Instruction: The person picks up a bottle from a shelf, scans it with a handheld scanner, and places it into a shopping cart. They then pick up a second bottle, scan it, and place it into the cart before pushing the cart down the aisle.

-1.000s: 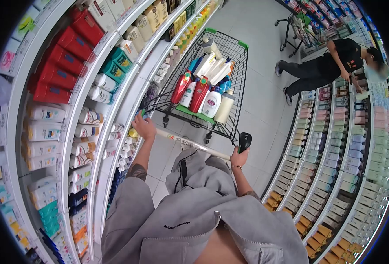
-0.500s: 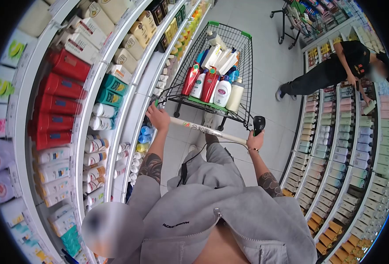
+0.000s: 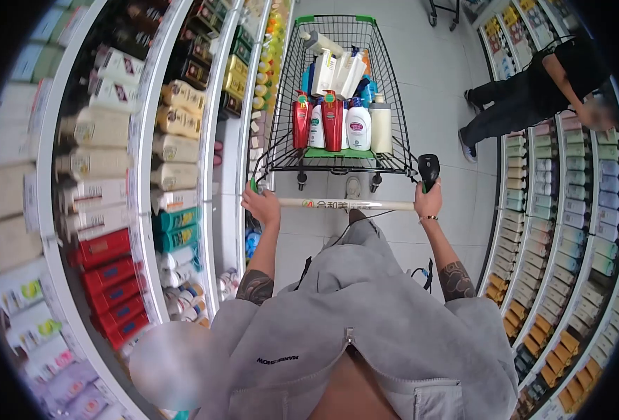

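Observation:
My left hand [image 3: 261, 204] is wrapped round the left end of the pale handlebar [image 3: 348, 204] of a shopping cart. At the bar's right end my right hand [image 3: 428, 200] is closed too, and a black scanner-like device [image 3: 428, 166] sticks up right above its fingers. Beyond the bar is the cart's black wire basket [image 3: 398, 112] with green corners. Red pump bottles [image 3: 332, 124], white bottles [image 3: 358, 129] and a cream bottle [image 3: 380, 126] stand upright at its near end. White cartons [image 3: 325, 73] lean behind them, and another bottle [image 3: 321, 43] lies tilted at the far end.
Tall shelves [image 3: 141, 140] packed with bottles line the left side, close to the cart. Shelves [image 3: 526, 245] of small packages run along the right. A person in dark clothes [image 3: 526, 91] stands there. Part of another cart [image 3: 444, 12] shows at the far end of the aisle.
The cart and I have advanced along the aisle and straightened. The shelf goods slide back past me, and the person on the right now appears nearer. Both hands stay on the bar.

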Motion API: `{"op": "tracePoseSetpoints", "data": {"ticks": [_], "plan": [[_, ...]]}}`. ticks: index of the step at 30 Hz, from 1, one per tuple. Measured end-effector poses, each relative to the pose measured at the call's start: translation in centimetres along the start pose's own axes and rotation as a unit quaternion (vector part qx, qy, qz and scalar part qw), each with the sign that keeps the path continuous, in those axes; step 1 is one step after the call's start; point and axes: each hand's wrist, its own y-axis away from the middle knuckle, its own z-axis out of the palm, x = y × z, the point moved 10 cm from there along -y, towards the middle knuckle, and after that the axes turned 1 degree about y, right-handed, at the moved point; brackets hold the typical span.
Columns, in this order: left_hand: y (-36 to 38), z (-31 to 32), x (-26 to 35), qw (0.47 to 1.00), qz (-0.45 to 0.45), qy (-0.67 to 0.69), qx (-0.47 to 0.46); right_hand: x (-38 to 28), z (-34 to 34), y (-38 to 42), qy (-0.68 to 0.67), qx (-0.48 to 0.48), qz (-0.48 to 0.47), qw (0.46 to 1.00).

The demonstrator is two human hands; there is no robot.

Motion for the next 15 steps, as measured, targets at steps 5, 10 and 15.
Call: {"op": "tracePoseSetpoints", "data": {"ticks": [5, 10, 15], "plan": [[-2.9, 3.2, 3.4, 0.996, -0.007, -0.023, -0.086, -1.5, 0.6, -5.8, -0.007, 0.002, -0.010, 1.000], [-6.2, 6.5, 6.2, 0.988, 0.004, 0.000, -0.156, -3.4, 0.9, -11.8, 0.005, -0.001, -0.017, 1.000], [-9.5, 10.6, 8.2, 0.974, -0.030, 0.038, -0.220, -4.8, 1.3, -17.7, 0.013, 0.004, -0.029, 0.999]]}}
